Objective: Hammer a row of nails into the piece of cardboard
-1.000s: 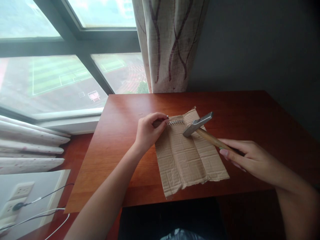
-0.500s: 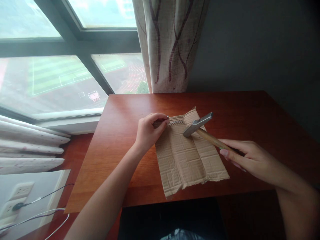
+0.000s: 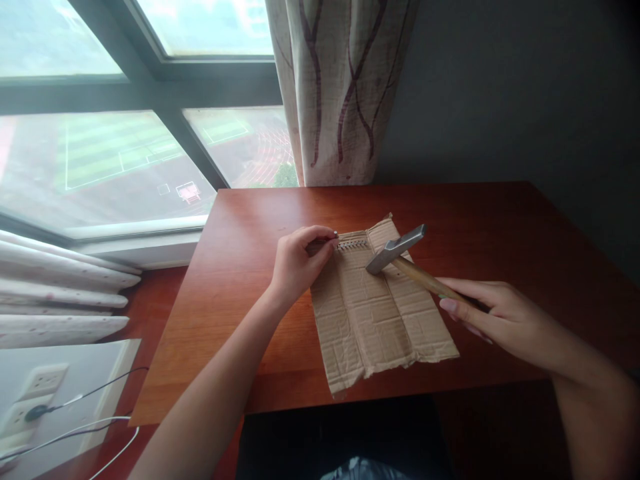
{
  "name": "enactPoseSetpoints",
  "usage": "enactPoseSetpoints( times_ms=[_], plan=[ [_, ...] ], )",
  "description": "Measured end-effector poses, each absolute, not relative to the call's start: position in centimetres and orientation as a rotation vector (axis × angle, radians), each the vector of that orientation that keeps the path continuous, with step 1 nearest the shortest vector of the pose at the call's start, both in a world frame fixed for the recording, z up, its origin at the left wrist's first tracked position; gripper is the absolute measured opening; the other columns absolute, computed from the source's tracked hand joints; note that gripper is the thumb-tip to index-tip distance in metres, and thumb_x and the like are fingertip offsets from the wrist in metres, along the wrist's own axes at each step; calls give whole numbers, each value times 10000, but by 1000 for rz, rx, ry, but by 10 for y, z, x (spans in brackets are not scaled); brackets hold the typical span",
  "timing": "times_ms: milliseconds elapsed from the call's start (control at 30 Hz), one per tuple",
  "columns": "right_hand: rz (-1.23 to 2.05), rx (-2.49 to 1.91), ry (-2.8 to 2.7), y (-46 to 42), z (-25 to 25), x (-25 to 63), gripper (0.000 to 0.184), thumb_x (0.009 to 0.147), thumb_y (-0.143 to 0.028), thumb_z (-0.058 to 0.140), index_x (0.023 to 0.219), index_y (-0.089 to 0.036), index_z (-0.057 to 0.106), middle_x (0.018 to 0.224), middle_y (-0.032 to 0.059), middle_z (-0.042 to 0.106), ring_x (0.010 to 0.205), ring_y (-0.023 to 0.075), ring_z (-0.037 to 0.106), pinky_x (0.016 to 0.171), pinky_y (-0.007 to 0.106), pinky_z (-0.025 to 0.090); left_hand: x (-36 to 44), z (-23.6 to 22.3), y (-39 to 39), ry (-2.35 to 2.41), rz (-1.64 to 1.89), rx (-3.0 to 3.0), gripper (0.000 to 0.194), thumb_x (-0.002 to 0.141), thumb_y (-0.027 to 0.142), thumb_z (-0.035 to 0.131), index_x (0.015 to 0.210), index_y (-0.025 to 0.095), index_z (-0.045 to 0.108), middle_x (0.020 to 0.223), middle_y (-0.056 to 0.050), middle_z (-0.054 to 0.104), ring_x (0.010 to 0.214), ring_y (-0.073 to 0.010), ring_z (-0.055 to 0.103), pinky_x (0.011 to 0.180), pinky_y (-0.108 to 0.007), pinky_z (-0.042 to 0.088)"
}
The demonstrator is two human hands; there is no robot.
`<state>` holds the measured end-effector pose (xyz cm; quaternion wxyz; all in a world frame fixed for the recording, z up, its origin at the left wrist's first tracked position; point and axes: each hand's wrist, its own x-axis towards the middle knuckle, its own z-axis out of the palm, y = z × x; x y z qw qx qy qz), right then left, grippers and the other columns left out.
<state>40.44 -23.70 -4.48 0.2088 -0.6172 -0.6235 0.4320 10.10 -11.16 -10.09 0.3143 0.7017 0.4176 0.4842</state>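
Note:
A creased piece of cardboard point(image 3: 373, 320) lies on the wooden table. Along its far edge runs a row of several small nails point(image 3: 354, 245). My left hand point(image 3: 303, 260) is closed at the left end of this row, thumb and forefinger pinching a nail point(image 3: 336, 233) whose small metal head shows above the fingertips; its lower part is hidden. My right hand point(image 3: 493, 310) grips the wooden handle of a hammer point(image 3: 397, 248). The hammer's metal head is over the cardboard, to the right of the left hand and nearer to me than the nail row.
The table point(image 3: 240, 280) has its far edge by a patterned curtain point(image 3: 335, 93) and a dark wall point(image 3: 475, 93). A window point(image 3: 120, 153) is at the left. Below it, cables point(image 3: 100, 383) run from a wall socket point(image 3: 37, 400) beside the table's left edge.

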Motion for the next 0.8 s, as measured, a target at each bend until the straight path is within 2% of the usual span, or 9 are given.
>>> enactPoseSetpoints(
  times_ms=[300, 633, 800],
  plan=[
    [1201, -1711, -1721, -237, -44, 403, 518, 964, -550, 653, 1364, -233, 743, 616, 6, 628, 472, 141, 442, 380, 240, 349, 101, -105, -110, 1127, 1258, 1859, 74, 861, 252, 733, 898, 198, 767, 885, -41, 805, 770, -171, 745, 770, -283, 623],
    [1223, -1724, -1720, -236, -44, 403, 533, 978, -551, 639, 1391, -225, 723, 539, -22, 535, 464, 137, 409, 377, 232, 318, 101, -106, -110, 1118, 1239, 1873, 67, 863, 251, 735, 897, 197, 756, 900, -48, 802, 795, -179, 744, 762, -286, 608],
    [1215, -1733, -1735, -237, -43, 404, 543, 972, -571, 638, 1393, -237, 721, 585, -12, 569, 488, 135, 421, 390, 230, 329, 100, -106, -110, 1106, 1267, 1894, 57, 869, 231, 732, 905, 197, 762, 912, -47, 802, 793, -172, 743, 773, -280, 605]
  ],
)
